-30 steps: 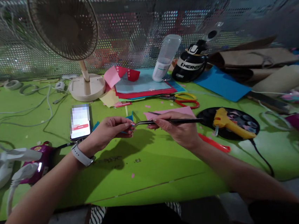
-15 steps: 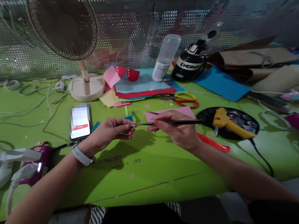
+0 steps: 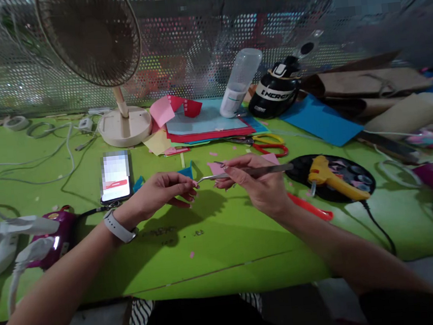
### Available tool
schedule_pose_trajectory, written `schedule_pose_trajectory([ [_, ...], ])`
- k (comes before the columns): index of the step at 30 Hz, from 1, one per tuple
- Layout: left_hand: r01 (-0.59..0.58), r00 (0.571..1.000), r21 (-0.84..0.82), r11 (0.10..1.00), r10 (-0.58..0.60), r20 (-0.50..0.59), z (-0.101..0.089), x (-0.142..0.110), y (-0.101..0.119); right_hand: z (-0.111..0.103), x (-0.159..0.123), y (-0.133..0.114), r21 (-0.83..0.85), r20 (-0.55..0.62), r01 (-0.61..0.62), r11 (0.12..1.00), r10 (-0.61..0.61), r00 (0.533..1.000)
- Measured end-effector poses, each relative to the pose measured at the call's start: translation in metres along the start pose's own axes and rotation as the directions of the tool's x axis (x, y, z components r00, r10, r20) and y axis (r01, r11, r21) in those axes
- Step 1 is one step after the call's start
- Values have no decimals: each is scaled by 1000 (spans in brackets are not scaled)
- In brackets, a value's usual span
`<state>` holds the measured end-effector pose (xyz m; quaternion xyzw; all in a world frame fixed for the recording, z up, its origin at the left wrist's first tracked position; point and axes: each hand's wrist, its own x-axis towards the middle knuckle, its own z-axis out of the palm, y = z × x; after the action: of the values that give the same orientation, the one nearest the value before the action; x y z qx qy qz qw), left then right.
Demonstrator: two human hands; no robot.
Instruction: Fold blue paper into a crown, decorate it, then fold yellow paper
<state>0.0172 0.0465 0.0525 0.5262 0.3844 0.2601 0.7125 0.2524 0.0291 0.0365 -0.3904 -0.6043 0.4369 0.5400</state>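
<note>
Your right hand (image 3: 258, 181) grips dark-grey tweezers (image 3: 266, 169), whose bent tip points left and reaches the fingertips of your left hand (image 3: 163, 192). That left thumb and forefinger are pinched together; anything between them is too small to tell. Below the left hand, nearer you, tiny dark bits (image 3: 161, 231) lie on the green table (image 3: 239, 237), with a pink scrap (image 3: 192, 255) closer still. A phone (image 3: 115, 180) lies to the left hand's left, and pink paper (image 3: 269, 158) lies just behind the right. To the right hand's right, a yellow glue gun (image 3: 335, 179) rests on a black tray (image 3: 296, 167). Scissors (image 3: 272, 150) lie beyond that hand; farther back, a fan (image 3: 124, 125) stands beyond the left.
</note>
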Motion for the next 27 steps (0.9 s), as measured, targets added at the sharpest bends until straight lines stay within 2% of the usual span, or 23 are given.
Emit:
schedule_pose_trajectory([
  [4,-7,1000,70,998,8,-8,0,1,-1,1,-5,-4,-96,-5,57,994,-58,998],
  [7,-81,993,271,959,102,-64,-4,4,-1,3,-3,-3,-110,-29,75,991,-79,996],
  [9,-168,954,510,844,270,-132,-10,7,-1,4,0,-1,-81,-61,65,995,-70,996],
  [12,-182,861,813,553,489,-141,-19,13,-2,7,6,7,-45,-106,20,999,-25,994],
  [14,-147,845,896,420,523,-107,-24,16,-3,8,9,12,-29,-110,-10,1000,7,994],
  [16,-118,839,930,347,536,-93,-27,19,-3,9,11,15,-16,-107,-24,1000,22,994],
  [20,-35,786,975,221,608,-110,-32,23,2,10,11,14,14,-112,-21,1000,23,994],
  [21,-16,792,978,209,600,-115,-34,24,5,10,12,14,20,-114,-21,1000,23,993],
  [23,-5,840,970,241,527,-127,-38,28,9,10,12,14,27,-121,-28,999,31,992],
  [25,-1,896,946,325,419,-143,-42,33,13,10,14,15,29,-129,-38,999,42,991],
  [27,-13,929,913,408,343,-140,-43,37,17,9,14,16,28,-136,-45,999,49,989],
])
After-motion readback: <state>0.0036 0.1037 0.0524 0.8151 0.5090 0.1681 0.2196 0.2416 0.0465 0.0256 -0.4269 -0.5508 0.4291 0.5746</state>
